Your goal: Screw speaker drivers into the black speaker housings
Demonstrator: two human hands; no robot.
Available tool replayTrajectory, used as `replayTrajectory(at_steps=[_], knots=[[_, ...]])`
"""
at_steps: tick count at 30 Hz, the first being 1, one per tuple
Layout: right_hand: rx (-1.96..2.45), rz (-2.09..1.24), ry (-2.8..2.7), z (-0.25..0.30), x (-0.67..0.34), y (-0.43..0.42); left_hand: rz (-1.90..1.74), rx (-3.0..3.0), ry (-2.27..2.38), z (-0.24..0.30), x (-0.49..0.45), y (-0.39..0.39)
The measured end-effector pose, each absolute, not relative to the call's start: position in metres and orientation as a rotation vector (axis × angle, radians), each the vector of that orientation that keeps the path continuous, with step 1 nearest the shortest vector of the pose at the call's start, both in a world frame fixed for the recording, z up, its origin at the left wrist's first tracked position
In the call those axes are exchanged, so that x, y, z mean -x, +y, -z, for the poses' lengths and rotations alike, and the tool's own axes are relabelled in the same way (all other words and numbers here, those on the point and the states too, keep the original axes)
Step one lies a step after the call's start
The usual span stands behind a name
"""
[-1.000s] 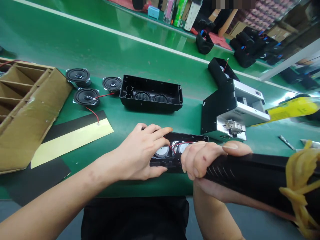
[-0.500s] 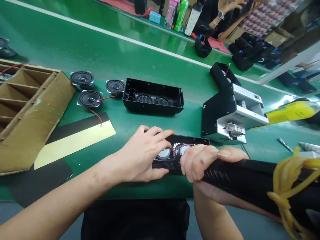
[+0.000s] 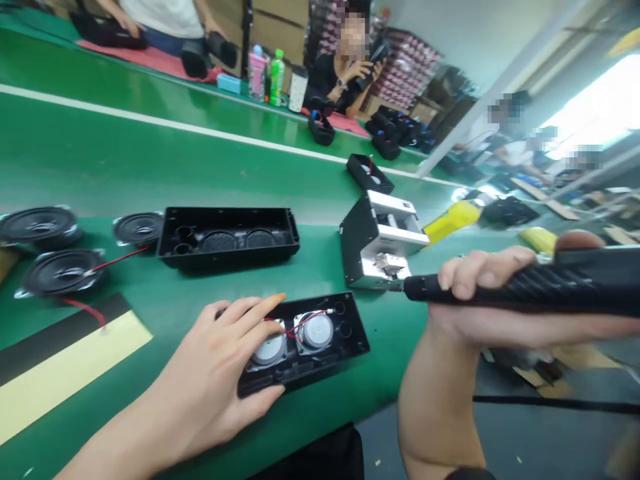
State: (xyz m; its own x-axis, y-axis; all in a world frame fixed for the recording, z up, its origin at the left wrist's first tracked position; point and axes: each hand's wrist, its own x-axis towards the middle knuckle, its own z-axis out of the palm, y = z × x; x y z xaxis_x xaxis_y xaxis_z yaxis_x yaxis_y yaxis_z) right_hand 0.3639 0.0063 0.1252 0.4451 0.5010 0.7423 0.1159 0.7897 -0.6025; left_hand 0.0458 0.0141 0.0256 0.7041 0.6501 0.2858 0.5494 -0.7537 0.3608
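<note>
My left hand (image 3: 215, 360) grips the left end of a black speaker housing (image 3: 357, 327), thumb on the near wall and fingers across the top. Inside lie two speaker drivers (image 3: 318, 331), backs up, with red wires; the left driver is partly covered by my fingers. My right hand (image 3: 475, 273) is closed around a black electric screwdriver (image 3: 525, 288), held level. Its tip points left, at the front of a black and silver screw feeder (image 3: 356, 247); whether it touches, or carries a screw, I cannot tell.
A second black housing (image 3: 230, 263) stands behind, with loose speakers (image 3: 65, 270) to its left. A yellow strip (image 3: 75, 363) lies front left. A yellow object (image 3: 453, 220) is behind the feeder. Across the table are bottles (image 3: 277, 77) and two people (image 3: 165, 23) at work.
The screwdriver has moved away from the housing, up and to the right, with its tip now by the screw feeder. My left hand stays on the housing. The camera view has turned right.
</note>
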Motion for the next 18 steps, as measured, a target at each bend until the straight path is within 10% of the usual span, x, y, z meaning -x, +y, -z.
replayTrajectory(at_steps=[18], knots=[[0.798, -0.109, -0.992, -0.101, -0.405, 0.052, -0.744, -2.667, 0.965, -0.016, -0.048, 0.013]])
